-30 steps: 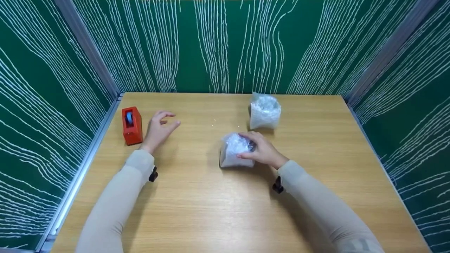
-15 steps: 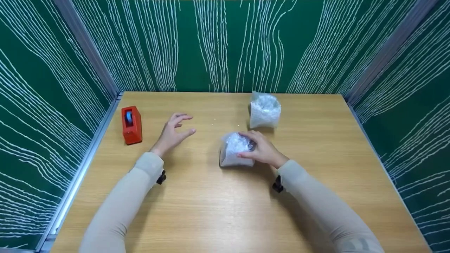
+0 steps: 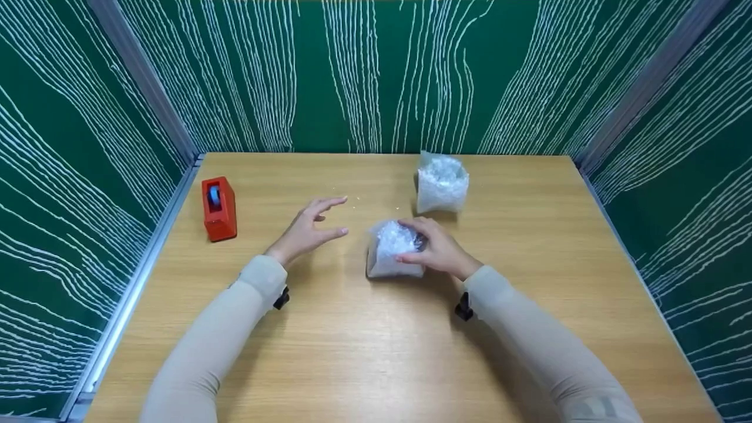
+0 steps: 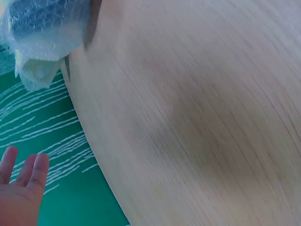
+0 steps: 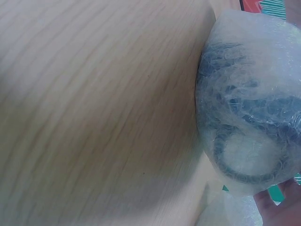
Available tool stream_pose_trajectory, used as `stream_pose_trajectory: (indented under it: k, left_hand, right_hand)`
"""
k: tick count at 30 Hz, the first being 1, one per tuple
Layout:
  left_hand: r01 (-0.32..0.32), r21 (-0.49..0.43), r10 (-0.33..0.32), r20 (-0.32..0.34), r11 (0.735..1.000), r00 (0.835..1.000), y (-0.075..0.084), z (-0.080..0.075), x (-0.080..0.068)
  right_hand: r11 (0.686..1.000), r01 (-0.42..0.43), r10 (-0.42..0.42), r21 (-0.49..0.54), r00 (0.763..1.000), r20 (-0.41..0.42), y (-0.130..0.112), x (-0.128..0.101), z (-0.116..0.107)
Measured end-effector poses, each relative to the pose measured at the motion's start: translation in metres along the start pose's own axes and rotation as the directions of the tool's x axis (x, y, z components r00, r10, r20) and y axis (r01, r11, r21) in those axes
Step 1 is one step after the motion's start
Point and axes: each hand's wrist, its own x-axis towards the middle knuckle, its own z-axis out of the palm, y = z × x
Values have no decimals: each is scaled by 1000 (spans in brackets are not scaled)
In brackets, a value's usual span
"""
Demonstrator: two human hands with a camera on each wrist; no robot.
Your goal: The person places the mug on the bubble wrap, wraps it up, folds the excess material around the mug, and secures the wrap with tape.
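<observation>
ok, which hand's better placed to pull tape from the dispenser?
Left, probably. The left hand hangs open and free between the red tape dispenser and the bubble-wrapped bundle; the right hand grips that bundle.

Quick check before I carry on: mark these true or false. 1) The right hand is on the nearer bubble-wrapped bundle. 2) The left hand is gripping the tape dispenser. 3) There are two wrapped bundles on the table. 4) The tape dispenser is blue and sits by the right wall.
1) True: the right hand holds the nearer bundle.
2) False: the left hand hovers open, apart from the tape dispenser.
3) True: a second bundle stands farther back on the table.
4) False: the dispenser is red and sits near the left wall.
</observation>
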Motion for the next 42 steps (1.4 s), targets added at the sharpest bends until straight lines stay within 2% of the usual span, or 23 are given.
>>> stream_pose_trajectory:
  k: [7,15,19,29,38,42]
  left_hand:
    - [-47,-13,48,84,999,995,9,15,6]
    - [-68,-70,78,159,995,984,22,32,14]
    - [-72,-55,81,189,996,979,25,41,17]
    - [-28,-56,40,228,998,973,32,63,19]
    - [-36,-53,51,300,998,953,34,72,22]
    - [-48,-54,63,311,997,948,33,74,24]
  right_hand:
    - [999,31,-31,-23,999,-12,-2,1,0]
    - [1000,15,-15,-14,1000,-5,-2,1,0]
    - [1000,6,-6,-15,1000,0,-1,1,0]
    - [1000,11,-11,0,1000,0,-1,1,0]
    - [998,58,-59,-39,998,-18,3,4,1]
    - [998,53,-54,-34,998,-15,3,3,1]
